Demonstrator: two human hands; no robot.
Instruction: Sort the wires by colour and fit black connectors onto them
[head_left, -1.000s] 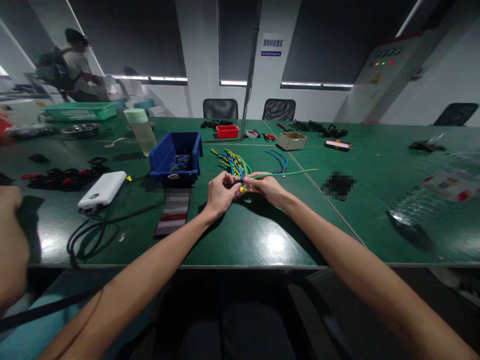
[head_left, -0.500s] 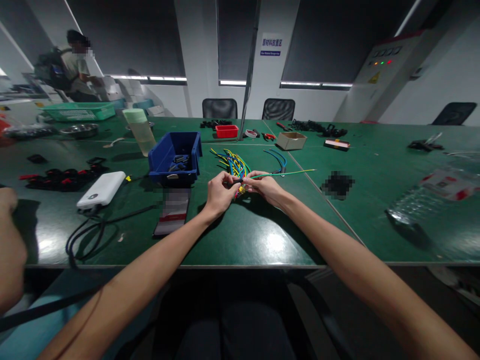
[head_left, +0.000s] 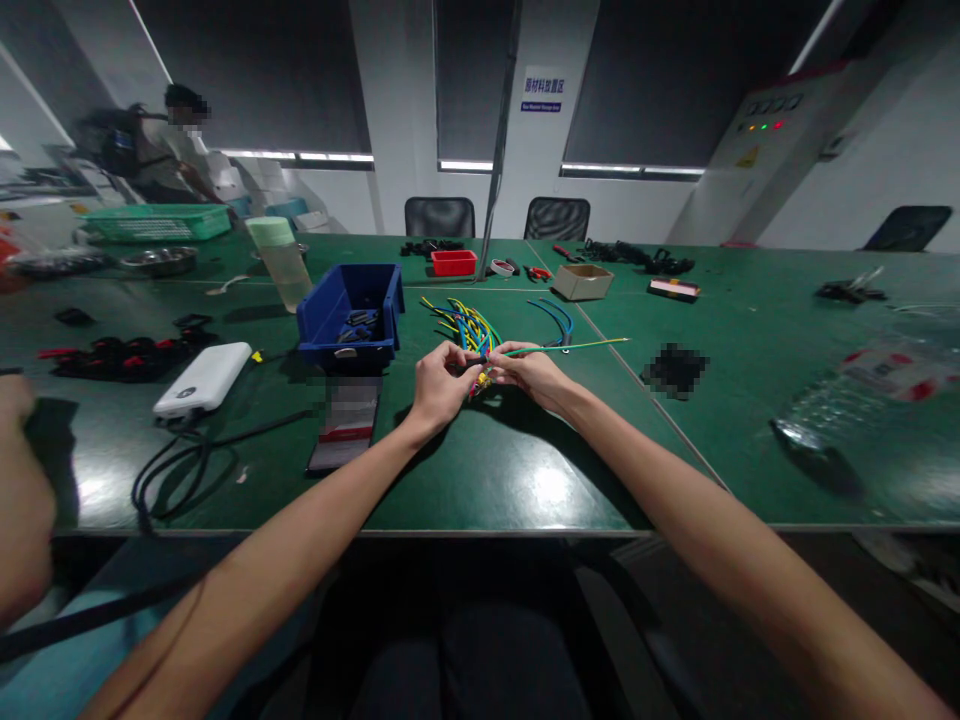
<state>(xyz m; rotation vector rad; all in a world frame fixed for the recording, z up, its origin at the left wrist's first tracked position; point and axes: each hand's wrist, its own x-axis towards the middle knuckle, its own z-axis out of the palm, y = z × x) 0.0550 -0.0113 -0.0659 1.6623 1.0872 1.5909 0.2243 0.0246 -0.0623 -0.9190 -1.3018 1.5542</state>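
My left hand (head_left: pixel 444 386) pinches a small dark cylindrical piece (head_left: pixel 474 361) between thumb and fingertips. Close against it, my right hand (head_left: pixel 531 374) is closed on a green wire (head_left: pixel 585 346), whose long end sticks out to the right over the table. The wire's near end meets the dark piece at my fingertips; whether it is inside cannot be made out. Just behind my hands lies a bundle of yellow, blue and green wires (head_left: pixel 466 322), with yellow and red ends showing below my fingers. A few blue wires (head_left: pixel 561 318) lie apart to the right.
Left of my hands stand a blue bin (head_left: pixel 349 318) with dark parts, a phone (head_left: pixel 346 425), a white power bank (head_left: pixel 202 380) and a bottle (head_left: pixel 279 262). Rightward are a cardboard box (head_left: pixel 582 282) and a clear plastic bottle (head_left: pixel 862 385). Another person's arm (head_left: pixel 22 490) rests at the left edge.
My hands and the green wire stay almost where they were. In the left background, a person has leaned forward and moved slightly to the right.
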